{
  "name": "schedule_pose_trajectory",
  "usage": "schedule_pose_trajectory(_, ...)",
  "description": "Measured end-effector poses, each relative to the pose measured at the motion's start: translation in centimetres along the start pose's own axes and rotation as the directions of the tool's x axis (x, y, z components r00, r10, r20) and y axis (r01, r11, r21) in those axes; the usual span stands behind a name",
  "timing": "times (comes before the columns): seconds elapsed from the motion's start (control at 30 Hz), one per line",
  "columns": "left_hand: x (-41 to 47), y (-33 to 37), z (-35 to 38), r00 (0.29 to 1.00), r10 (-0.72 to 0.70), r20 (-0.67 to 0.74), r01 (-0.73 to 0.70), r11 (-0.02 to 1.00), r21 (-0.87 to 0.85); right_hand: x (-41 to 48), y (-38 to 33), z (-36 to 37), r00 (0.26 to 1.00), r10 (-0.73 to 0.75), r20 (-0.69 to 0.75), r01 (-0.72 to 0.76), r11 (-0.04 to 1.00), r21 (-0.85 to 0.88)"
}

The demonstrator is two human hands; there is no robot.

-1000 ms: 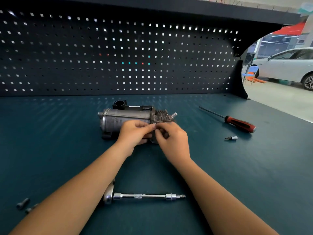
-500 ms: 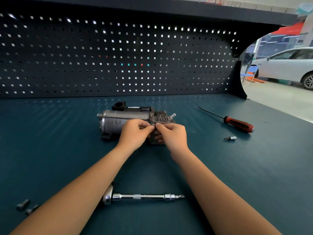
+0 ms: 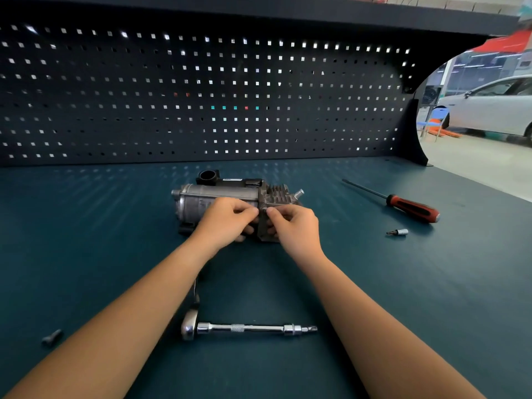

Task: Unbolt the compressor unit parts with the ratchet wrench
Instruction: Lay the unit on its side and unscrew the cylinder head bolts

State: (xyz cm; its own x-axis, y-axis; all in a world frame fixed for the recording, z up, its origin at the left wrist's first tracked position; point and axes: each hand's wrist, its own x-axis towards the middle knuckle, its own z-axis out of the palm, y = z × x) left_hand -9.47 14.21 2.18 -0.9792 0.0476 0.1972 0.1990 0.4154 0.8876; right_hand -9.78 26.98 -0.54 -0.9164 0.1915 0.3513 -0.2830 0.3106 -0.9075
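Teal bench mat (image 3: pixel 86 254) under me, and the compressor unit (image 3: pixel 213 197) lies on its side mid-bench, silver motor can to my left and finned head (image 3: pixel 277 194) to my right. My left hand (image 3: pixel 227 221) is on the front of the can with its fingers curled, thumb and forefinger pinching right at the seam where can meets head. My right hand (image 3: pixel 298 228) comes in from the other side. Its fingers are curled round the head's front edge and its fingertips pinch at that same seam. Whatever sits between my fingertips is too small to make out.

The ratchet wrench (image 3: pixel 239 328) lies flat between my forearms, untouched, with the bit pointing right. Off to the right is a red-handled screwdriver (image 3: pixel 411 207), with a small bit socket (image 3: pixel 398 232) near it. A loose bolt (image 3: pixel 51 337) lies far left.
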Motion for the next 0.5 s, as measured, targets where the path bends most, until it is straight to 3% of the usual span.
schedule_pose_trajectory(0.07, -0.6, -0.1, -2.3, 0.999, 0.012, 0.035, -0.022, 0.954, 0.298, 0.0, 0.1, 0.1, 1.000, -0.013, -0.014, 0.012, 1.000, -0.017)
schedule_pose_trajectory(0.1, -1.2, -0.2, -3.6, 0.998, 0.023, 0.051, -0.046, 0.850, 0.524, 0.0, 0.1, 0.1, 1.000, -0.018, -0.021, 0.017, 1.000, -0.025)
schedule_pose_trajectory(0.17, -3.0, -0.6, -6.0, 0.994, -0.079, 0.076, -0.022, 0.534, 0.845, 0.1, 0.3, 0.2, 0.999, -0.024, -0.030, 0.023, 0.999, -0.029)
schedule_pose_trajectory(0.2, -4.0, -0.9, -6.7, 0.979, -0.185, 0.083, 0.003, 0.423, 0.906, 0.1, 0.4, 0.2, 0.999, -0.027, -0.031, 0.026, 0.999, -0.029)
schedule_pose_trajectory(0.23, -4.9, -1.1, -7.0, 0.949, -0.302, 0.096, 0.029, 0.386, 0.922, 0.2, 0.4, 0.3, 0.999, -0.029, -0.030, 0.028, 0.999, -0.029)
schedule_pose_trajectory(0.3, -6.0, -1.2, -6.8, 0.875, -0.461, 0.145, 0.095, 0.459, 0.883, 0.2, 0.4, 0.4, 0.999, -0.029, -0.030, 0.028, 0.999, -0.029)
schedule_pose_trajectory(0.33, -6.2, -1.3, -6.5, 0.864, -0.475, 0.169, 0.123, 0.523, 0.843, 0.2, 0.4, 0.4, 0.999, -0.029, -0.029, 0.028, 0.999, -0.029)
schedule_pose_trajectory(0.5, -6.3, -1.0, -5.0, 0.928, -0.347, 0.133, 0.169, 0.713, 0.681, 0.2, 0.4, 0.4, 0.999, -0.031, -0.023, 0.030, 0.999, -0.038)
